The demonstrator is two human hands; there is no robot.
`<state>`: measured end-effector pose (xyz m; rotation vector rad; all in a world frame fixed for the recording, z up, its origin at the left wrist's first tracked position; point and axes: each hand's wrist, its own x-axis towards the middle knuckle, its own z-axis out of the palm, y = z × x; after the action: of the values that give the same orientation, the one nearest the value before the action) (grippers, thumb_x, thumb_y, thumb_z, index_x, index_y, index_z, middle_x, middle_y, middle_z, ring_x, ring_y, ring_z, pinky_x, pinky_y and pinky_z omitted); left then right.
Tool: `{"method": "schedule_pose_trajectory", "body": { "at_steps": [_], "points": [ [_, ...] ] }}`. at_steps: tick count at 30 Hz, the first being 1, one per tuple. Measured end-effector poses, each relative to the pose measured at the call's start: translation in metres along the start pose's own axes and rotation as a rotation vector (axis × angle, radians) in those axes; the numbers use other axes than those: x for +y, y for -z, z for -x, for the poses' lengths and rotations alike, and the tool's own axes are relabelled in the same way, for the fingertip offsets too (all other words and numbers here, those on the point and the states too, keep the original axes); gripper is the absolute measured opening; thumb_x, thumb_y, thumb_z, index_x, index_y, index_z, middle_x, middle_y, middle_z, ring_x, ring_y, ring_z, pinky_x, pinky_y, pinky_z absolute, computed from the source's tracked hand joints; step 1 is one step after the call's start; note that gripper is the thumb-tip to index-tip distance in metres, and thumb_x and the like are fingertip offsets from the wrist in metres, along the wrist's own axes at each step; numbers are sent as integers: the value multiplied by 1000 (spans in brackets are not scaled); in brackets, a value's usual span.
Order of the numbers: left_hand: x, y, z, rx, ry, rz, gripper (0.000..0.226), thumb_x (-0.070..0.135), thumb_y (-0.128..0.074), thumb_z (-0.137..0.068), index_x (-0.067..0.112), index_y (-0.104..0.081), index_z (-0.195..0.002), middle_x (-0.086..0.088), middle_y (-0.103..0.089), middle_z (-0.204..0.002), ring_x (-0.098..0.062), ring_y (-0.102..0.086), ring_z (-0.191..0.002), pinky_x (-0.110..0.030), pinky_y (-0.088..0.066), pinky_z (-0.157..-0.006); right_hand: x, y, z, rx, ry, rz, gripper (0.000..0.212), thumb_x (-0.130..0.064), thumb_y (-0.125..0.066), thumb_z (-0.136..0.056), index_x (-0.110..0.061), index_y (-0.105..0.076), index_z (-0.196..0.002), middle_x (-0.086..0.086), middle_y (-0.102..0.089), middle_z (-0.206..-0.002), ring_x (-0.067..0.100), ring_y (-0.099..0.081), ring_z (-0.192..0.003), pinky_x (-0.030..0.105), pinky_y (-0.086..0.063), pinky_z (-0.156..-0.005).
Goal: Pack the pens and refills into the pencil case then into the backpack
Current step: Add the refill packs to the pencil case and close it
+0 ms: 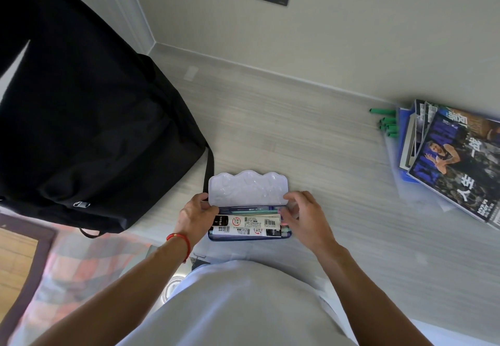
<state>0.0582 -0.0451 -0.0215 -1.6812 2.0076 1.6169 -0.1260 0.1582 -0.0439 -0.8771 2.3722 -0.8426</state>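
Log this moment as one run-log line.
stage: case filled, lid up | left hand: holds case end | right hand: at other end | refills: inside | backpack: beside, unpacked

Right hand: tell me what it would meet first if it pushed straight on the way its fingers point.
Probably the open lid of the pencil case. The right hand points up-left at the lid's right corner, fingertips apparently already there; depth is unclear.

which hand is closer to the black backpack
Left. The left hand grips the pencil case at the end facing the backpack; the right hand is at the case's far end, toward the magazines.
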Motion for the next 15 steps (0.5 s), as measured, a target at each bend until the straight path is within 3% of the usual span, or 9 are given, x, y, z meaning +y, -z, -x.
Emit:
{"method": "schedule_pose_trajectory", "body": {
  "at_steps": [4,7,9,10,12,13,15],
  "points": [
    [-4,-2,-2,-33,-19,42,33,20,-58,-83,28,-61,-114,11,-74,-92,-14,-69,-89,-25,-52,-69,2,-1,17,-153,206,248,59,-50,-72,-75,-30,-54,-127,-8,-40,-133,12,-47,-119,27,-50,-91],
    [-5,-1,-5,-58,-37,59,25,22,-56,-78,35,-66,-97,10,-75,-81,-13,-70,-81,-24,-51,-62,5,-6,21,-184,254,342,71,-49,-76,-72,-26,-51,-134,-1,-33,-145,20,-41,-127,38,-50,-100],
    [-5,1,-9,-89,-19,95,22,23,-54,-75,29,-68,-90,-6,-73,-83,-23,-66,-78,-43,-58,-74,7,-6,20,-178,242,325,74,-45,-79,-72,-24,-49,-136,0,-31,-147,21,-38,-130,37,-50,-102],
    [-4,2,-12,-110,-10,132,22,22,-53,-73,22,-68,-89,-16,-70,-85,-28,-63,-78,-53,-56,-83,9,-6,20,-178,230,291,75,-43,-81,-72,-24,-48,-137,0,-31,-147,20,-36,-131,33,-49,-104],
    [-3,4,-16,-147,-7,211,22,19,-54,-74,15,-70,-88,-20,-69,-84,-35,-67,-80,-61,-54,-89,12,-5,19,-177,198,227,78,-37,-84,-73,-23,-45,-139,-1,-30,-147,17,-31,-133,11,-38,-105],
    [-1,5,-18,-168,-18,233,23,19,-55,-75,17,-73,-89,-18,-73,-86,-36,-71,-84,-58,-56,-89,13,-4,18,-175,180,203,79,-35,-85,-73,-22,-45,-140,0,-30,-147,16,-30,-134,2,-30,-102],
    [7,4,-19,-223,-47,249,29,19,-54,-77,23,-77,-95,-9,-78,-88,-30,-75,-86,-48,-59,-86,15,-2,17,-158,143,169,79,-31,-85,-73,-20,-45,-140,1,-31,-148,16,-29,-136,6,-25,-104]
  ]
}}
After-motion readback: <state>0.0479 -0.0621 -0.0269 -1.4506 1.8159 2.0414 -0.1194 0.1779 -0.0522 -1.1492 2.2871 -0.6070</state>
